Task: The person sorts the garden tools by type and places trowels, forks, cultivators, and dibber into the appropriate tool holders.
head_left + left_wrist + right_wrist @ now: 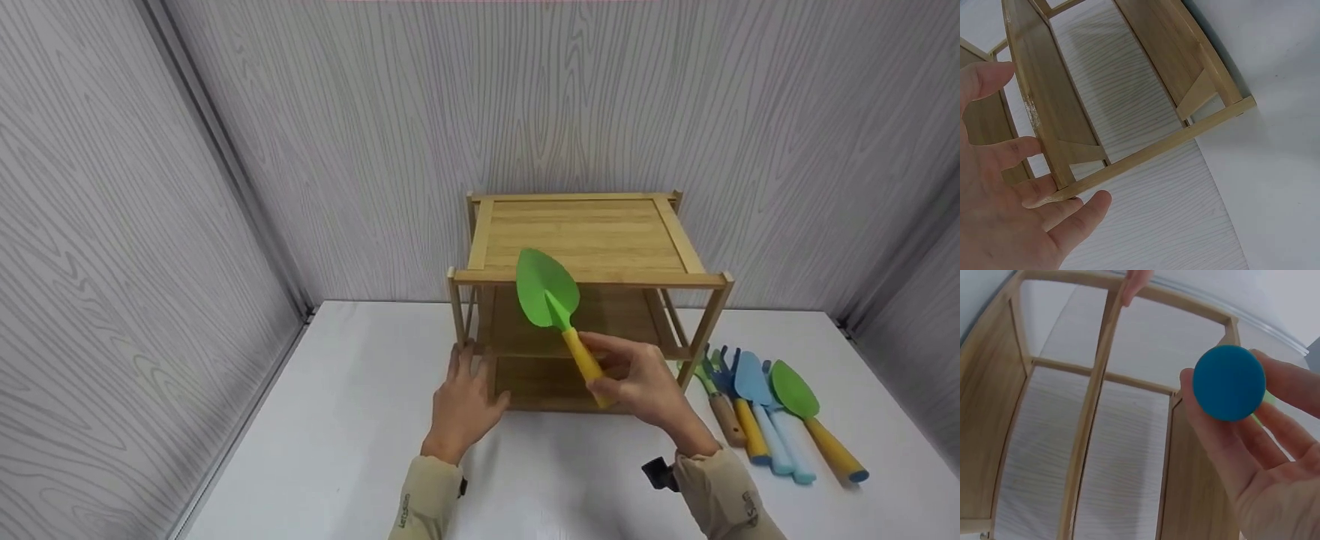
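My right hand [646, 384] pinches the yellow handle of a garden trowel [547, 291] with a green, leaf-shaped blade. The trowel is held up, blade tilted up and left, in front of a wooden shelf rack [589, 232]. In the right wrist view the handle's round blue end [1229, 383] faces the camera and hides most of the tool. At the rack's front left corner, my left hand [466, 403] touches the frame around the middle shelf. Its fingers [1013, 152] look mostly extended against the wooden edge [1129, 160] in the left wrist view.
Several garden tools lie on the white table [360, 450] right of the rack: a green trowel with a yellow handle [829, 446], blue tools with light blue handles [772, 435], a fork with a yellow handle [750, 431] and a brown-handled tool [726, 420]. Grey wood-patterned panels [375, 150] enclose the table.
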Motion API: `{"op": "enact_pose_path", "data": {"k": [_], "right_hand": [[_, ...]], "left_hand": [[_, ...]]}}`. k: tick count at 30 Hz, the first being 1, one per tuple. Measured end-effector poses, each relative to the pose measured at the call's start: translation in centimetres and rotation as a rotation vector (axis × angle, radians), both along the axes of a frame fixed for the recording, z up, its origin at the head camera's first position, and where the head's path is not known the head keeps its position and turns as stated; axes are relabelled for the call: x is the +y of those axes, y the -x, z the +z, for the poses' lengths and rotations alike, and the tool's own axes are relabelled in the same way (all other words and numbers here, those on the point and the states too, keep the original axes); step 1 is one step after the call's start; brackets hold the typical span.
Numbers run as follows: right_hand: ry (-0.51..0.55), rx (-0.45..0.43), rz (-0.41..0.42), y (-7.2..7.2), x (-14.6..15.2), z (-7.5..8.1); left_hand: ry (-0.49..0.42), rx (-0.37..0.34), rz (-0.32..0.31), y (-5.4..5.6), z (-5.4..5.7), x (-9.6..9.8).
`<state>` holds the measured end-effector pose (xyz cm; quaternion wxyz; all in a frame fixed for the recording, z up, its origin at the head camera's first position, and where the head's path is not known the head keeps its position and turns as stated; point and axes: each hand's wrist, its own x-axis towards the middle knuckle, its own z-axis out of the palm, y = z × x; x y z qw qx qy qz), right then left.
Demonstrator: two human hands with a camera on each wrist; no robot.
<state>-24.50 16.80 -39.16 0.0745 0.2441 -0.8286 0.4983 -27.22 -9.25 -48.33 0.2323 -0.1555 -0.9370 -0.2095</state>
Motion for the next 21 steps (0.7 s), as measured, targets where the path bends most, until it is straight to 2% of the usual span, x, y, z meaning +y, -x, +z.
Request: {"op": "enact_pose_path", "data": {"k": [6, 13, 17, 21], "right_hand": [[0.033, -0.058, 0.004, 0.4, -0.8, 1.3], [0.089, -0.176, 0.002, 0.8, -1.2, 3.1], [0.105, -0.207, 0.010, 1.4, -1.5, 4.0], [0.143, -0.280, 0.022, 2.1, -1.8, 5.0]], "left_hand": [[-0.003, 0.018, -0.002, -0.1, -0.1, 0.1], [-0.002, 0.042, -0.015, 0.0, -0.4, 0.5], [0.003, 0.053, -0.013, 0.0, -0.4, 0.4], [0.004, 0.065, -0.001, 0.1, -0.4, 0.3]]}}
